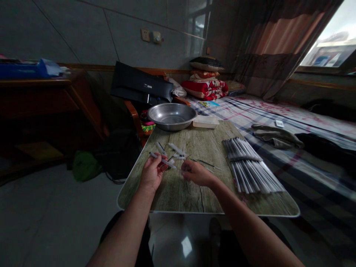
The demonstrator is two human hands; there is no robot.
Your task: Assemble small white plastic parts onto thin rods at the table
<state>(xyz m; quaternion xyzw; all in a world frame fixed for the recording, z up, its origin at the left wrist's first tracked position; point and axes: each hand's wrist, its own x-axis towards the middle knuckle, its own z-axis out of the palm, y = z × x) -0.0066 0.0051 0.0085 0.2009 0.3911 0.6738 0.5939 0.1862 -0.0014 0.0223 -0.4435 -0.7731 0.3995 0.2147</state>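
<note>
Left hand: your left hand [151, 172] sits over the near left part of the small wood-grain folding table [194, 196]; fingers curled around a thin white pen-like tube [164, 160], which sticks out up and to the right of the fist; closed on it, as far as the dim view shows.
Right hand: your right hand [196, 173] rests low on the tabletop just beside the left; fingertips pinched together toward the tube's free end; something small may be between them, but you cannot tell what, nor whether the grip is truly closed.
Loose pieces: a few short white tubes [174, 150] lie scattered just beyond both hands; a thin dark rod [205, 163] lies to the right of them, apart from the pile.
Finished-looking stock: a large flat stack of long grey-white sticks [250, 167] lies in neat rows on the right side of the table, well apart from your hands.
Progress, as a judgement: the neat stack far outweighs the loose pieces; most of the batch looks handled, a handful left near your hands; one piece in hand now.
Back of table: a round shiny metal basin [171, 116] and a shallow white plastic tray [205, 121] stand side by side at the far edge; contents not visible.
Surroundings: a bed with a striped sheet [267, 122] runs along the right.
</note>
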